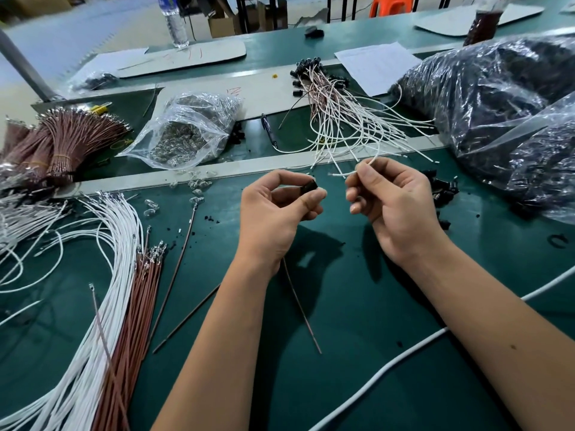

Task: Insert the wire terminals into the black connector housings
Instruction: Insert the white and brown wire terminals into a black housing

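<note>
On the far left, bundles of brown wires [62, 144] are lying tied up, and loose white wires [102, 259] and brown wires [137, 306] are fanning across the green table [342, 353]. A clear bag of small shiny parts [183, 132] is sitting behind them.

In the middle, the left hand [273, 219] is curling its fingers and pinching a small black connector housing [309, 188] between thumb and fingertips. A thin brown wire [300, 306] is hanging down below this hand — it looks like it is already in the housing, but the palm is hiding where it goes in.

Just beside it, the right hand [395, 206] is pinching a white wire [351, 172] near its end, with the other fingers curled in. The wire tip is pointing at the housing, close but not touching.

To do this well, the person should be keeping the housing still, turning its open hole toward the tip, and holding the wire close to the end so it is not bending. Then push straight in — not at a slant.

On the right, a pile of finished wires [342, 119] and big bags of black parts [497, 104] are waiting.
</note>
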